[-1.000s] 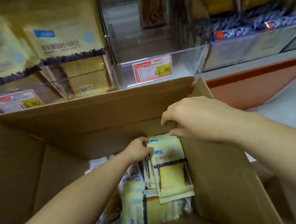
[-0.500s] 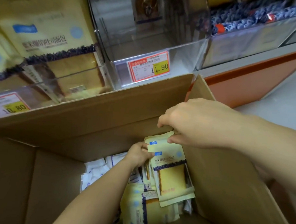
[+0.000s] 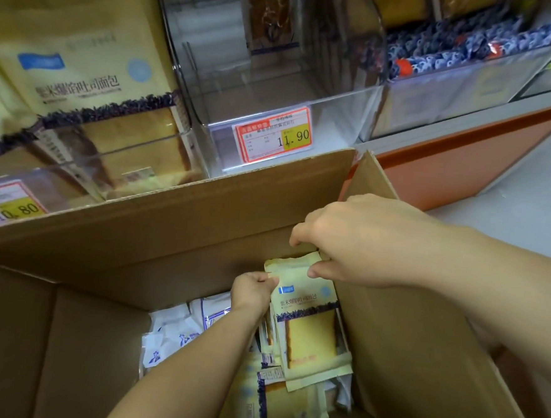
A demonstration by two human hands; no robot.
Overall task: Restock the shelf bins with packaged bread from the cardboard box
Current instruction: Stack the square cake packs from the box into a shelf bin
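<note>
An open cardboard box (image 3: 176, 208) stands in front of the shelf. Inside it, a pale yellow bread package (image 3: 308, 322) with a clear window stands upright against the right wall. My right hand (image 3: 363, 238) pinches its top edge from above. My left hand (image 3: 255, 290) reaches deep into the box and grips the package's left edge. More yellow packages (image 3: 273, 404) and white wrapped ones (image 3: 177, 335) lie on the box floor. A clear shelf bin (image 3: 92, 150) at the left holds the same yellow bread; the clear bin (image 3: 340, 102) beside it looks nearly bare.
Price tags read 10.80 (image 3: 13, 210) on the left bin and 11.90 (image 3: 272, 136) on the middle bin. A third bin (image 3: 456, 78) at the right holds blue and white patterned packs. An orange shelf base (image 3: 466, 163) and pale floor lie to the right.
The yellow package has risen a little inside the box as both hands keep hold of it. My view has shifted slightly closer to the shelf and to the left.
</note>
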